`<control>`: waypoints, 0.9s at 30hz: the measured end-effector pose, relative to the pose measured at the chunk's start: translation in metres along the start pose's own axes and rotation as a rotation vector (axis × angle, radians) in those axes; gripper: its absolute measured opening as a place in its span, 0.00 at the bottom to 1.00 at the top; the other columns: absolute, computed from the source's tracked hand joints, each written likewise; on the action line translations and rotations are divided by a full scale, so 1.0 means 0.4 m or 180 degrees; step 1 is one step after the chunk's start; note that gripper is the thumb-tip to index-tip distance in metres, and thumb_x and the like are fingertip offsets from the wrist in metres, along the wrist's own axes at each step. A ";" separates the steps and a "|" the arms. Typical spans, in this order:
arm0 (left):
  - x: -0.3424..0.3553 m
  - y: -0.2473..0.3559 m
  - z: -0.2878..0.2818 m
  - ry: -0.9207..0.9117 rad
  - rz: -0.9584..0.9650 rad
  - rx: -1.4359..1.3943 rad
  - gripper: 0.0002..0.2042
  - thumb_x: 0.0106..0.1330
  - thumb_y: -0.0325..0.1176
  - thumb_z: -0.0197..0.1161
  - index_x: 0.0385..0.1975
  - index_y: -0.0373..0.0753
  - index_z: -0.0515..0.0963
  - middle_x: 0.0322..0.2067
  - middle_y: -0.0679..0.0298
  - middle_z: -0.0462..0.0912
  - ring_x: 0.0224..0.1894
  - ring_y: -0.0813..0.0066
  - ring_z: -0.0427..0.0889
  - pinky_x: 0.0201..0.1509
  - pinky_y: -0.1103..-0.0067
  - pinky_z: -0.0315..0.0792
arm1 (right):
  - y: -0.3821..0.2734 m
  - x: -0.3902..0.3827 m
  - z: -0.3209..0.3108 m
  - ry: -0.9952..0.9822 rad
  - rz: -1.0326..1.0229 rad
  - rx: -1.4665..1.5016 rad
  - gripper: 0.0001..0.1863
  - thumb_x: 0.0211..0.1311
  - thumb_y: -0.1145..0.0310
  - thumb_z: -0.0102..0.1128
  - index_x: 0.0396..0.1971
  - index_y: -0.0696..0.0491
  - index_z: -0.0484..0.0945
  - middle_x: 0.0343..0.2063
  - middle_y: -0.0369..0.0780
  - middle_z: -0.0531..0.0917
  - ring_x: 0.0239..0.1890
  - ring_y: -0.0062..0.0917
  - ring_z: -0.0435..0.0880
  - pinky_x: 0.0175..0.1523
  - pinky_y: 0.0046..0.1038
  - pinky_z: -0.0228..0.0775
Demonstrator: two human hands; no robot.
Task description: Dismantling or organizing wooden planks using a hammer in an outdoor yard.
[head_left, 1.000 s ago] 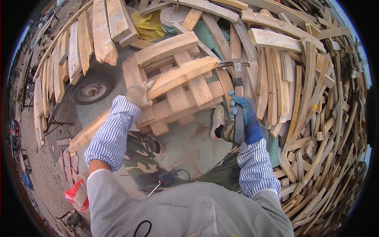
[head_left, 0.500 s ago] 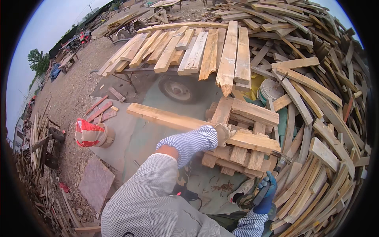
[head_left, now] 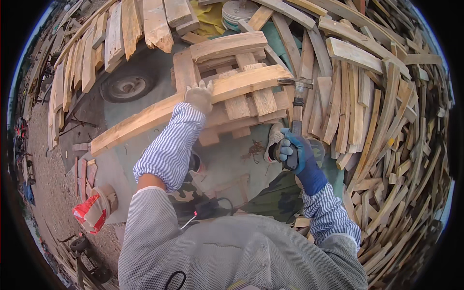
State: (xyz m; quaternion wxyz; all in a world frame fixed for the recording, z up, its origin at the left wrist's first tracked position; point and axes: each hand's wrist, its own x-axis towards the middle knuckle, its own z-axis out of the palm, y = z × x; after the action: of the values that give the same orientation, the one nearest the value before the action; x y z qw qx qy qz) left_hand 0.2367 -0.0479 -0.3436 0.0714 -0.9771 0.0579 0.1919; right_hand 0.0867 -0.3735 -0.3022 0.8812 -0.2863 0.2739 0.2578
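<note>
A long squared wooden plank (head_left: 145, 120) lies across a crisscross stack of short timber blocks (head_left: 227, 113), its left end jutting out past the stack. My left hand (head_left: 199, 96), in a pale work glove, is closed over the plank near the stack's left side. My right hand (head_left: 300, 153), in a blue glove, is wrapped round the dark grip of a hammer (head_left: 297, 112). The hammer's metal head is up at the plank's right end; whether it touches the wood I cannot tell.
A large heap of loose boards (head_left: 382, 121) rises on the right. At the upper left, a cart loaded with planks shows a wheel (head_left: 126, 88). A bucket with a red and white bag (head_left: 92, 212) stands lower left. White lidded pails (head_left: 239, 12) are behind the stack.
The view has turned, so the stack appears higher and farther left. My left hand stays on the plank beside the same block. The hammer now points more upright, its head still by the plank's right end.
</note>
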 end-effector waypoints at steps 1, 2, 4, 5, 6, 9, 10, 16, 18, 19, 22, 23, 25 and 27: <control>0.004 0.009 -0.006 -0.0008 0.0030 0.0020 0.40 0.62 0.38 0.67 0.75 0.40 0.58 0.69 0.53 0.66 0.70 0.55 0.68 0.73 0.61 0.62 | 0.009 -0.004 0.000 0.0025 -0.0106 0.0050 0.16 0.72 0.69 0.56 0.57 0.54 0.71 0.25 0.36 0.77 0.20 0.22 0.76 0.25 0.31 0.72; 0.007 0.021 0.000 -0.0058 0.0134 -0.0004 0.40 0.62 0.38 0.67 0.75 0.40 0.58 0.69 0.53 0.66 0.70 0.55 0.68 0.73 0.61 0.62 | 0.025 -0.003 -0.001 0.0018 -0.0184 0.0101 0.16 0.72 0.70 0.56 0.57 0.54 0.71 0.25 0.36 0.77 0.20 0.23 0.76 0.25 0.32 0.72; 0.003 0.028 0.013 0.0346 0.0173 0.0201 0.35 0.64 0.34 0.62 0.74 0.41 0.61 0.64 0.53 0.71 0.66 0.55 0.73 0.69 0.61 0.67 | 0.081 0.000 0.007 0.0017 -0.0384 0.0158 0.14 0.72 0.70 0.55 0.55 0.54 0.72 0.25 0.37 0.77 0.20 0.23 0.76 0.25 0.32 0.71; -0.003 0.026 0.013 0.0373 0.0169 0.0277 0.35 0.64 0.33 0.60 0.74 0.41 0.61 0.65 0.53 0.70 0.66 0.55 0.73 0.68 0.61 0.67 | 0.114 0.021 0.028 -0.0126 -0.0559 0.0192 0.12 0.72 0.71 0.55 0.53 0.54 0.72 0.25 0.37 0.77 0.21 0.24 0.76 0.25 0.32 0.71; -0.004 0.033 0.010 0.0356 0.0180 0.0265 0.35 0.64 0.33 0.60 0.74 0.41 0.61 0.65 0.53 0.70 0.66 0.55 0.73 0.68 0.61 0.67 | 0.164 0.049 0.076 0.0259 -0.0645 0.0157 0.10 0.72 0.72 0.54 0.50 0.54 0.72 0.26 0.37 0.77 0.22 0.25 0.77 0.28 0.33 0.73; -0.004 0.071 0.002 0.0345 0.0252 0.0173 0.35 0.64 0.33 0.60 0.74 0.41 0.61 0.65 0.53 0.71 0.66 0.56 0.73 0.68 0.61 0.67 | 0.401 0.281 0.160 0.0481 -0.2649 -0.2171 0.06 0.71 0.74 0.53 0.45 0.54 0.72 0.28 0.37 0.77 0.25 0.27 0.78 0.37 0.35 0.78; 0.007 0.074 -0.005 0.0166 0.0290 0.0024 0.36 0.63 0.34 0.61 0.74 0.42 0.60 0.66 0.53 0.70 0.67 0.56 0.72 0.70 0.62 0.67 | 0.392 0.348 0.178 0.0350 -0.2689 -0.2169 0.06 0.71 0.74 0.53 0.45 0.54 0.72 0.28 0.37 0.77 0.25 0.27 0.78 0.37 0.35 0.78; 0.041 -0.031 -0.066 -0.0146 0.0521 -0.0463 0.32 0.60 0.36 0.63 0.68 0.41 0.68 0.59 0.53 0.79 0.58 0.58 0.81 0.59 0.65 0.77 | 0.313 0.177 0.135 0.0310 -0.0503 0.0355 0.08 0.70 0.70 0.55 0.44 0.55 0.74 0.26 0.35 0.76 0.25 0.24 0.78 0.37 0.35 0.78; 0.088 -0.062 -0.111 -0.0584 0.0870 -0.0436 0.32 0.59 0.39 0.64 0.66 0.41 0.71 0.54 0.54 0.83 0.56 0.59 0.83 0.58 0.64 0.77 | 0.272 0.081 0.076 -0.0050 -0.0073 0.0217 0.11 0.70 0.68 0.55 0.47 0.56 0.74 0.25 0.33 0.75 0.23 0.22 0.76 0.33 0.33 0.76; 0.098 -0.082 -0.105 -0.0196 0.0947 -0.0603 0.31 0.57 0.43 0.67 0.63 0.41 0.73 0.48 0.55 0.86 0.52 0.59 0.85 0.56 0.64 0.77 | 0.281 0.060 0.072 -0.0054 -0.0060 0.0201 0.11 0.70 0.68 0.55 0.47 0.56 0.74 0.25 0.33 0.75 0.23 0.22 0.76 0.33 0.33 0.76; 0.098 -0.126 -0.095 0.0108 0.0480 -0.0821 0.29 0.57 0.45 0.69 0.59 0.42 0.75 0.48 0.57 0.86 0.52 0.59 0.84 0.55 0.64 0.77 | 0.297 0.066 0.051 -0.0153 0.0309 -0.0082 0.13 0.70 0.67 0.55 0.49 0.57 0.74 0.24 0.33 0.74 0.21 0.22 0.75 0.31 0.32 0.74; 0.109 -0.138 -0.071 0.0145 0.0387 -0.0780 0.27 0.56 0.45 0.71 0.56 0.44 0.76 0.49 0.57 0.86 0.54 0.61 0.83 0.54 0.65 0.77 | 0.313 0.116 0.017 -0.0523 0.0336 0.0171 0.14 0.70 0.67 0.55 0.50 0.58 0.74 0.24 0.33 0.74 0.21 0.22 0.75 0.31 0.32 0.74; 0.080 -0.132 -0.092 0.0034 0.0397 -0.0783 0.26 0.56 0.42 0.72 0.56 0.44 0.76 0.51 0.58 0.85 0.55 0.62 0.83 0.55 0.65 0.77 | 0.347 0.218 -0.021 -0.1047 0.0428 0.0472 0.15 0.69 0.66 0.57 0.51 0.58 0.75 0.24 0.34 0.75 0.22 0.24 0.76 0.33 0.33 0.75; 0.076 -0.120 -0.083 0.0287 0.0348 -0.0811 0.24 0.59 0.30 0.68 0.57 0.43 0.74 0.50 0.57 0.84 0.57 0.58 0.81 0.59 0.65 0.75 | 0.383 0.267 -0.015 -0.0519 0.0585 0.0137 0.16 0.69 0.65 0.59 0.50 0.58 0.75 0.25 0.34 0.76 0.24 0.25 0.77 0.34 0.33 0.76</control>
State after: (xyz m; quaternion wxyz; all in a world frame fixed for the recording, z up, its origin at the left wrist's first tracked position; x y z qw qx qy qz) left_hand 0.2834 -0.0088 -0.3193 -0.0665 -0.9813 0.0894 0.1572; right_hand 0.0676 -0.2380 -0.4293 0.8792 -0.2191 0.2320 0.3539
